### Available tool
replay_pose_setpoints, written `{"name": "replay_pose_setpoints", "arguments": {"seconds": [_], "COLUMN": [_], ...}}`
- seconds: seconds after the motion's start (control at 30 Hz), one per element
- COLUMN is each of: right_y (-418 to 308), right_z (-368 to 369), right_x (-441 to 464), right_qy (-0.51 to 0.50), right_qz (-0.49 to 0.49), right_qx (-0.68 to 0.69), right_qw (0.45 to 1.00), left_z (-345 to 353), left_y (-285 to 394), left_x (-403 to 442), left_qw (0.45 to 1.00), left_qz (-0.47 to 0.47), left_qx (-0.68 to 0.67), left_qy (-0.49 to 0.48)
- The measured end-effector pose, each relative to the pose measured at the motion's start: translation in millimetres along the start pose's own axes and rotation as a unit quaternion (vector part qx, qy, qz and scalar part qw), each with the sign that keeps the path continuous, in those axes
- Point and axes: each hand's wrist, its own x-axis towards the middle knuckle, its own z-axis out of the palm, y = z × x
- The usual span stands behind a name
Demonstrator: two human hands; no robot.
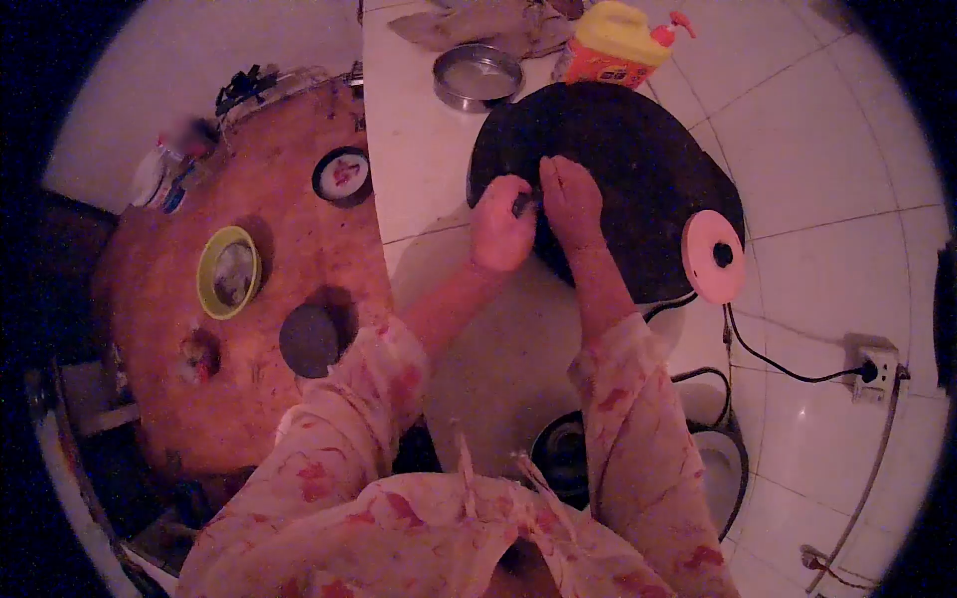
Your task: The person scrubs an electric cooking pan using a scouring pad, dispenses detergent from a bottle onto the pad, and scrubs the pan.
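Note:
My left hand is closed, and a small dark thing shows at its fingers. Right beside it, my right hand is closed too, its fingers pressed together; what they hold is hidden. Both hands are over the left part of a large, round black slab-like thing on the pale counter. A pink disc with a black knob, like a lid, rests at the right edge of the black thing.
A round metal tin, a cloth and a yellow pump jug stand behind. Black cords run to a wall socket. At left, a wooden table bears a yellow-green bowl, a dark-rimmed dish and a dark round object.

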Motion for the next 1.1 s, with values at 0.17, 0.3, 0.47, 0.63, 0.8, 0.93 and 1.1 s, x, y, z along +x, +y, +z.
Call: {"name": "replay_pose_setpoints", "arguments": {"seconds": [0.17,0.3,0.47,0.63,0.8,0.93,1.1], "right_y": [0,-5,-6,0,-3,1,1], "right_z": [-1,-3,-4,4,2,2,0], "right_x": [-2,1,-1,-2,1,3,3], "right_qy": [0.012,-0.021,-0.001,0.051,0.007,0.014,0.035], "right_qz": [-0.052,0.018,-0.011,-0.052,0.000,0.001,-0.058], "right_qx": [-0.008,-0.016,0.003,0.018,0.006,0.018,0.037], "right_qw": [0.999,0.999,1.000,0.997,1.000,1.000,0.997], "left_z": [2,3,1,7,2,9,2], "left_y": [-5,-10,-10,-24,-9,-9,-13], "left_x": [33,41,0,43,3,-1,42], "left_qw": [0.990,0.990,0.998,0.983,0.997,0.997,0.989], "left_qz": [-0.128,-0.137,-0.051,-0.174,-0.055,-0.035,-0.135], "left_qx": [-0.049,-0.004,-0.035,-0.037,-0.002,-0.027,-0.050], "left_qy": [0.023,0.036,0.017,0.048,0.050,0.068,0.043]}}
